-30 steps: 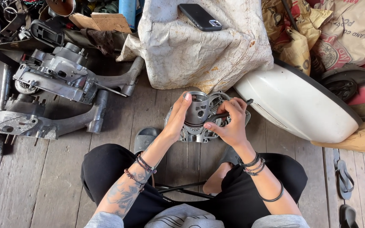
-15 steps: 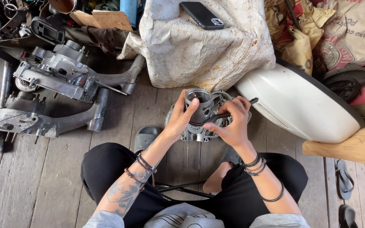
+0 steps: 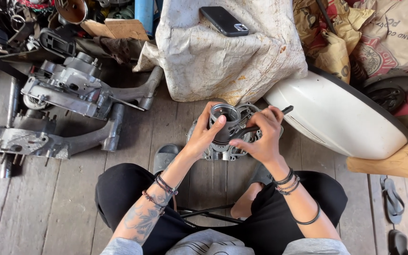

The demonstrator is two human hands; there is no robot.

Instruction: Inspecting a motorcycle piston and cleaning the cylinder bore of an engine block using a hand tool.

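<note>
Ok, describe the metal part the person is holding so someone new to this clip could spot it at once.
Start at the big white cloth sack with a dark phone on top. Just below it, over the plank floor, the left hand and right hand grip a grey metal casting. Unlike the engine cases lying at left, it has an open round bore facing up.

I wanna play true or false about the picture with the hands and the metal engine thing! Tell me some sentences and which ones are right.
1. Both hands touch the metal engine part. True: the left hand and right hand both grip it.
2. The phone lies on the floor. False: it lies on the white sack.
3. The right hand holds a dark tool. True.
4. The white panel is left of the hands. False: it is to their right.
5. The person wears no wrist bands. False: bracelets circle both wrists.
</note>
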